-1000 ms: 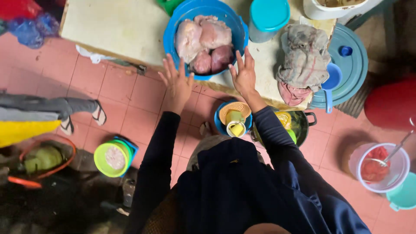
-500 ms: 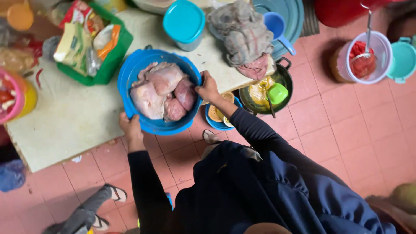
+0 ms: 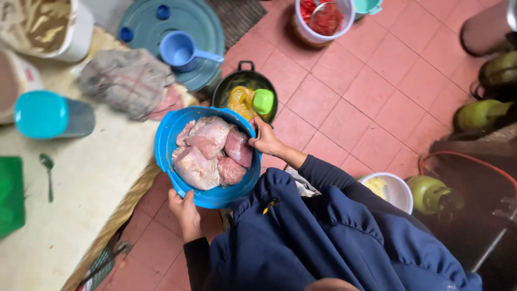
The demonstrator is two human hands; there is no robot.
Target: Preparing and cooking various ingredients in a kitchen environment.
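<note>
— What have your fingers got hold of?

— Both hands are on the blue basin [image 3: 207, 199]. My left hand [image 3: 186, 210] cups its near rim from below, fingers curled under the edge and thumb on the lip. My right hand [image 3: 265, 139] grips the rim on the right side, fingers closed over the edge and touching the plastic.

— What is in it?

— Pale raw chicken pieces [image 3: 210, 152], piled together and filling most of the bowl.

— Where does the basin sit?

— It is at the right edge of the cream table [image 3: 70, 215], partly overhanging the pink tiled floor [image 3: 344, 102]. I cannot tell whether its base is touching the tabletop or lifted off it.

— And around it?

— Just beyond my right hand, on the floor, a black pan [image 3: 245, 94] holds yellow liquid and a small green cup [image 3: 263, 101]. Farther away lies a teal round lid [image 3: 188, 27] with a blue scoop [image 3: 183, 51] on it. Left of that, on the table, a crumpled grey cloth [image 3: 126, 81] lies near the basin's far rim, and a teal-lidded container [image 3: 51, 114] rests farther left. A spoon [image 3: 48, 172] lies on the table near a green tray [image 3: 11, 196]. To the right, beside my dark blue sleeve [image 3: 334, 183], stands a white bowl [image 3: 390, 188].
</note>
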